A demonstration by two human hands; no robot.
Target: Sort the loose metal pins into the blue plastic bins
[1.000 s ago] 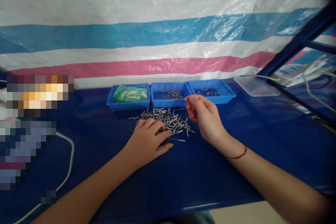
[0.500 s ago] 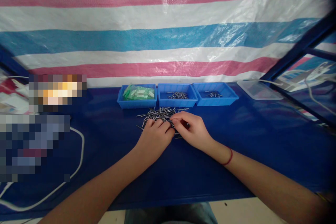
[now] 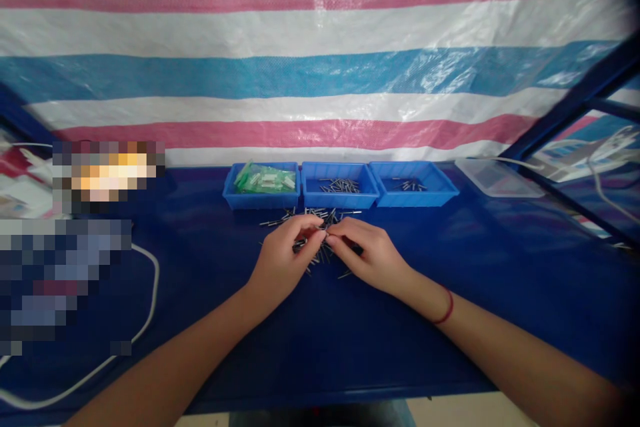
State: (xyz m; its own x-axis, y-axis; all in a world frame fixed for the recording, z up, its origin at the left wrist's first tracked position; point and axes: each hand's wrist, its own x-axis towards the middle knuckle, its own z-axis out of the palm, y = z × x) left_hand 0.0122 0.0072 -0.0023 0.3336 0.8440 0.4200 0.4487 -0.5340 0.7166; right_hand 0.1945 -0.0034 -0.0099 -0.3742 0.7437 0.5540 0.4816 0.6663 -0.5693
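Observation:
A loose pile of thin metal pins that look like blind rivets (image 3: 330,217) lies on the blue tabletop, partly hidden by both hands. Over its left side my left hand (image 3: 285,250) is closed in a pinch, thumb and forefinger brought together. My right hand (image 3: 373,253), a red cord on its wrist, pinches from the other side. The fingertips of both hands meet above the pile. Something tiny is between them, too small and covered to name. Just behind stands a blue bin (image 3: 340,199) with more of these pins inside.
A left blue bin (image 3: 260,200) holds a green plastic bag (image 3: 245,179) with white pieces. The right blue bin (image 3: 417,197) contains a few pins. A clear plastic lid (image 3: 500,180) lies at the right. A white cable (image 3: 156,287) loops at the left, beside a blurred-out area. Striped sheeting hangs behind.
My left hand has lifted from lying fingers-down on the pile and turned into a pinch that meets my right fingertips. My right hand stays nearly in place, still pinching.

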